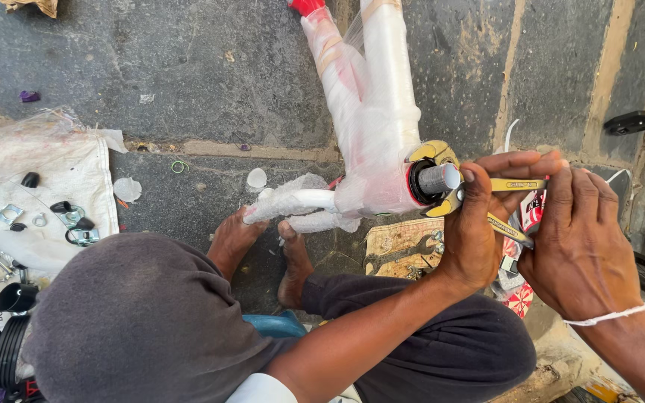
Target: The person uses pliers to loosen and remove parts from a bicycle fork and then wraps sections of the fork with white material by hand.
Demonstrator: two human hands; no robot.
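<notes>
Here, a stone floor (188, 67) of dark slabs fills the upper frame, and a white sack (54, 172) lies spread at the left edge with small metal clamps (76, 224) and black caps on it. Down the centre from the top runs a bicycle frame (378, 112) wrapped in white foam and clear film, its tubes meeting at a bare metal tube end (440, 179) right of centre. Yellow-handled pliers (442, 175) have their jaws set around that tube end, the handles reaching right. The left hand (479, 224) is closed about the pliers just behind the jaws, thumb up against the tube end. The right hand (584, 239), a white string round its wrist, is closed on the handles at the right. Two bare feet (263, 239) rest on the floor under the wrapped lower tubes at centre, one touching the foam. A piece of printed cardboard (401, 250) lies beneath the hands. Black bicycle parts (640, 119) show along the right edge.
</notes>
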